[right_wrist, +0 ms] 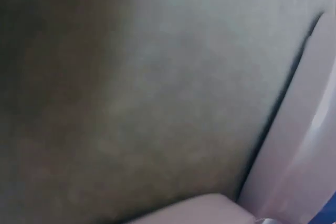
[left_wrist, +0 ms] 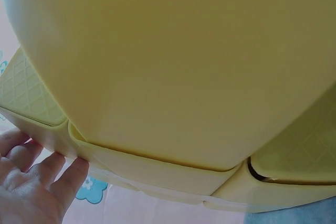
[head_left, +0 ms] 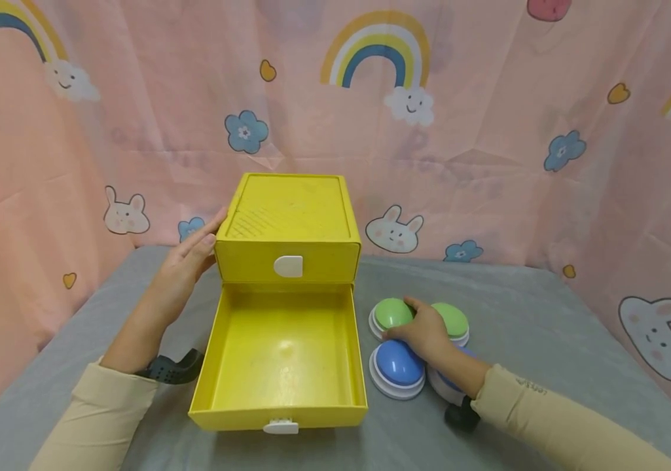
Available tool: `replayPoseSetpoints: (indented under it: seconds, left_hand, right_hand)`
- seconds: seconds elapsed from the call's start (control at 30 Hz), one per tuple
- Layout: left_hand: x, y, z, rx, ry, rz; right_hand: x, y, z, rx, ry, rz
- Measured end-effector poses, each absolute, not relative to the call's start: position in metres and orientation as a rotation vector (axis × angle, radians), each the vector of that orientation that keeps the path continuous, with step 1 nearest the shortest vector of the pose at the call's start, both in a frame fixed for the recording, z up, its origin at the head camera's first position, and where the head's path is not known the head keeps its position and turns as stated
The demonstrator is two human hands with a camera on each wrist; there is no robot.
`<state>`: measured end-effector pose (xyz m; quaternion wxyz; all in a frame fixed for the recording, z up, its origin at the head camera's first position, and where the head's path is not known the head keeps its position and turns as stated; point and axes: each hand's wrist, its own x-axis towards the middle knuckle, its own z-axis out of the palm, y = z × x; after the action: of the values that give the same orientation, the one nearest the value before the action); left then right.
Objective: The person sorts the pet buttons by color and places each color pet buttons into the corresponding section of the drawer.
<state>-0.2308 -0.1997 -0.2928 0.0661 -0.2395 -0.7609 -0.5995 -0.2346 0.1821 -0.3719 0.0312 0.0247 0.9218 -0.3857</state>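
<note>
Here's the left hand [head_left: 184,261], fingers extended and gripping nothing, resting against the side of the yellow drawer unit [head_left: 294,209]! The unit stands between the two hands, its upper drawer [head_left: 247,263] closed, its lower drawer [head_left: 282,360] standing out towards the person, right of the left wrist. Across to the right hand [head_left: 429,333] now, and it's in among the domed buttons: thumb and forefinger parted at the edge of the left green button [head_left: 392,314], though whether they have a firm hold I cannot tell, as the right wrist view shows no fingertips. The right green button [head_left: 452,322] peeps out on the far right side of that hand; the left blue button [head_left: 398,364] sits just on the near side of the thumb, and the right blue button [head_left: 444,390] lies beneath the wrist, largely covered. All four are on the grey worktop [head_left: 524,320], with a pink curtain [head_left: 488,124] beyond both hands
</note>
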Motion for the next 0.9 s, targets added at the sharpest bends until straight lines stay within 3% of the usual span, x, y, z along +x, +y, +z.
replayPoseSetpoints:
  seconds: [0.33,0.9]
  left_hand:
    - [-0.232,-0.199,-0.295,-0.727,-2.297,-1.815]
    - [-0.231,-0.199,-0.293,-0.720,-2.291,-1.801]
  right_hand:
    - [-0.232,0.183,-0.366,0.069,2.882,-1.230]
    - [-0.183,0.188,-0.304,-0.122,2.769,-1.545]
